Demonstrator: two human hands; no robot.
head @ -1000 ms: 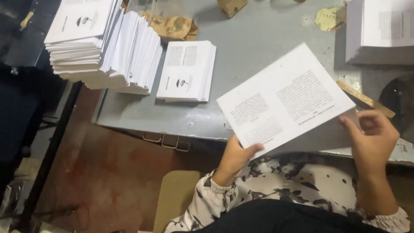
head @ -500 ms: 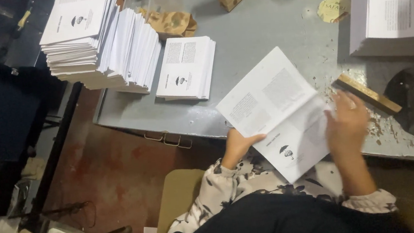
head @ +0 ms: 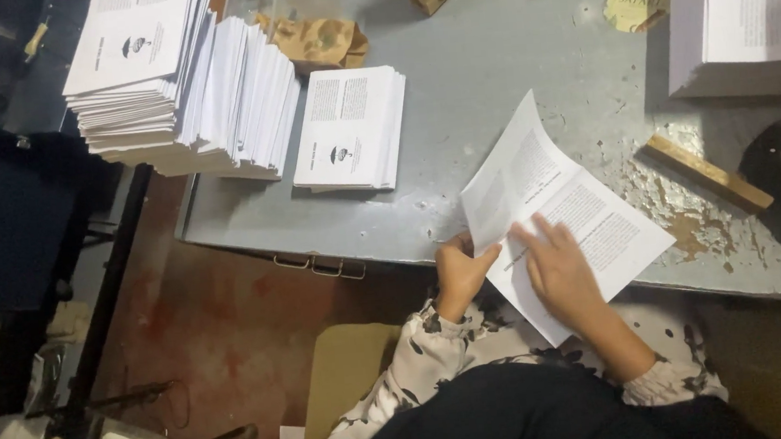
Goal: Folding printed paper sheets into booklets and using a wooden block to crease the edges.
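Here, scuffed grey metal table (head: 508, 58), paper stacks (head: 181, 87), reddish floor (head: 231, 337)

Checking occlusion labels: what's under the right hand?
The right hand lies flat on a printed sheet being folded on the grey table. The left hand pinches its edge. The fold line beneath the palm is hidden.

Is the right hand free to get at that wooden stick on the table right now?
Probably yes: the right hand lies flat on the folded sheet, and only bare table separates it from the wooden stick.
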